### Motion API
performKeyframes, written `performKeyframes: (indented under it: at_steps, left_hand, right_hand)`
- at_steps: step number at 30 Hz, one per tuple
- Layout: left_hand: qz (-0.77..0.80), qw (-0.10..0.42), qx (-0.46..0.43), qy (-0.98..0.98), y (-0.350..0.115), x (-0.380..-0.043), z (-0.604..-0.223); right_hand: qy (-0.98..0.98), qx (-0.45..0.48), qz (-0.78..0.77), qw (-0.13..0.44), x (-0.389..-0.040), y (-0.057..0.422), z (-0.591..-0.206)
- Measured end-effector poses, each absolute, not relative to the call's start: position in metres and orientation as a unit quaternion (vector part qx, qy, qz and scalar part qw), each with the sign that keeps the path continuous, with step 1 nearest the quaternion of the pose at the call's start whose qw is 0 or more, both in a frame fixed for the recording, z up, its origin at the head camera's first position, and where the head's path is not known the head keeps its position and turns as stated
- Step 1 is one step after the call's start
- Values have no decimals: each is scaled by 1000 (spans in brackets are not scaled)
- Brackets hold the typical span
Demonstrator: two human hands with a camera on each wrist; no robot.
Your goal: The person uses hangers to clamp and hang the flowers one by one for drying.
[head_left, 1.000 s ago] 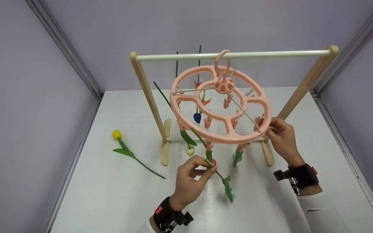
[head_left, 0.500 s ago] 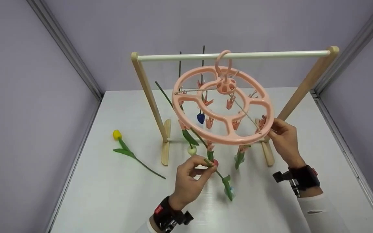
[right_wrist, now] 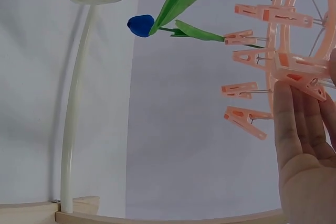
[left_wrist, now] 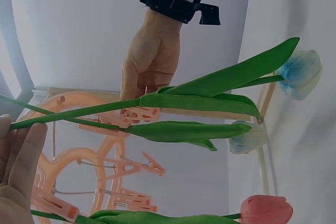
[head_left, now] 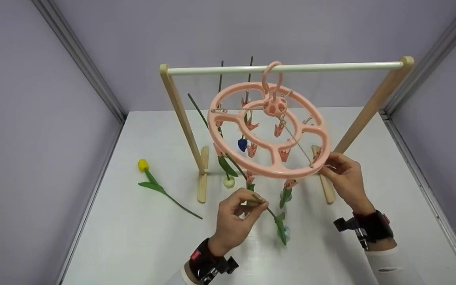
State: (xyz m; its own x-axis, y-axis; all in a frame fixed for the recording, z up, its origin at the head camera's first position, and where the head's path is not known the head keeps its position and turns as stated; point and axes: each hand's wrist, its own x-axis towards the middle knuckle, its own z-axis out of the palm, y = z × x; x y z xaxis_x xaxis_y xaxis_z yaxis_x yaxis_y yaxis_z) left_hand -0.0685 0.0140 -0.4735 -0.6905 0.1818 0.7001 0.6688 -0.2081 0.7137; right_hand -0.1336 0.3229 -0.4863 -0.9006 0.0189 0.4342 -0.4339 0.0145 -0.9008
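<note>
My left hand (head_left: pixel 236 221) pinches the stem of a pale blue-and-white tulip (head_left: pixel 281 229), whose head points down and right, below the pink clip hanger (head_left: pixel 277 173). In the left wrist view, that tulip (left_wrist: pixel 302 74) crosses in front of a second blue-and-white one (left_wrist: pixel 248 139) held by a clip. At the hanger's right rim, my right hand (head_left: pixel 346 178) pinches a pink clip (right_wrist: pixel 302 66) between thumb and fingers. Nothing shows in that clip's jaws. Other clips hold a blue tulip (head_left: pixel 242 145), a white tulip (head_left: pixel 229 182) and a pink-red tulip (left_wrist: pixel 266 210).
The hanger hooks over the white bar (head_left: pixel 331 67) of a wooden stand (head_left: pixel 181 118). A yellow tulip (head_left: pixel 143 164) lies on the white table (head_left: pixel 133 245) at the left. Several unfilled clips (right_wrist: pixel 239 90) dangle from the rings. Grey walls enclose the table.
The hanger has swung slightly, first right, then back left with its right side lower. My right hand has dropped a little with the clip. My left hand and its tulip have shifted slightly right.
</note>
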Motion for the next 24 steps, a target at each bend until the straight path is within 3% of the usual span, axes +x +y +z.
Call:
performKeyframes:
  at_steps: [24]
  left_hand:
    - [-679,178,-388,-597,30,-68,-465]
  right_hand:
    - [-708,199,662,145,-101,304,-485]
